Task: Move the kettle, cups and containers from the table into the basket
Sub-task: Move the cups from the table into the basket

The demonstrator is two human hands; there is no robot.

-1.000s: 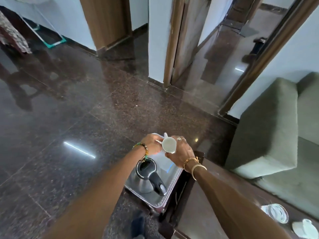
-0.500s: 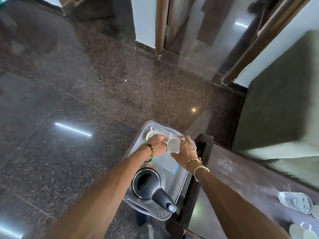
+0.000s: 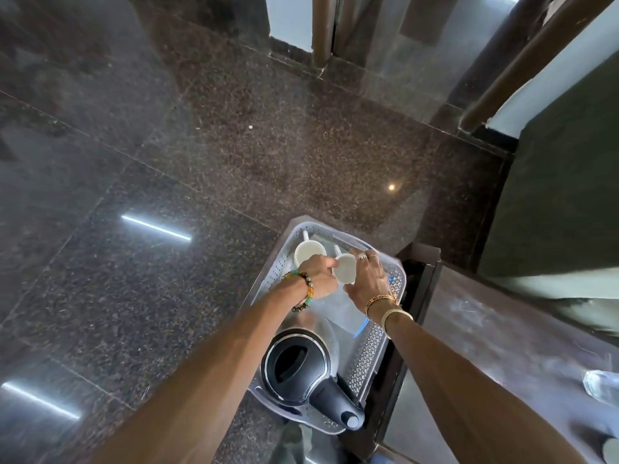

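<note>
A grey perforated basket (image 3: 367,358) stands on the floor against the table's end. The black-lidded steel kettle (image 3: 296,370) sits in its near end. At the far end a white cup (image 3: 308,250) stands mouth up, and my left hand (image 3: 318,277) pinches its near rim. Beside it, my right hand (image 3: 368,284) grips a second white cup (image 3: 345,270), tilted, just above the basket floor. A clear container with blue trim (image 3: 340,314) lies in the basket under my wrists.
The dark wooden table (image 3: 502,329) runs along the right, with a clear glass container (image 3: 603,390) and a white item (image 3: 611,450) at its far right edge. A green sofa (image 3: 562,195) stands behind it. Polished granite floor (image 3: 167,162) spreads to the left.
Both hands have lowered the two white cups into the far end of the basket. The left cup now stands upright inside it. The view has tipped further down.
</note>
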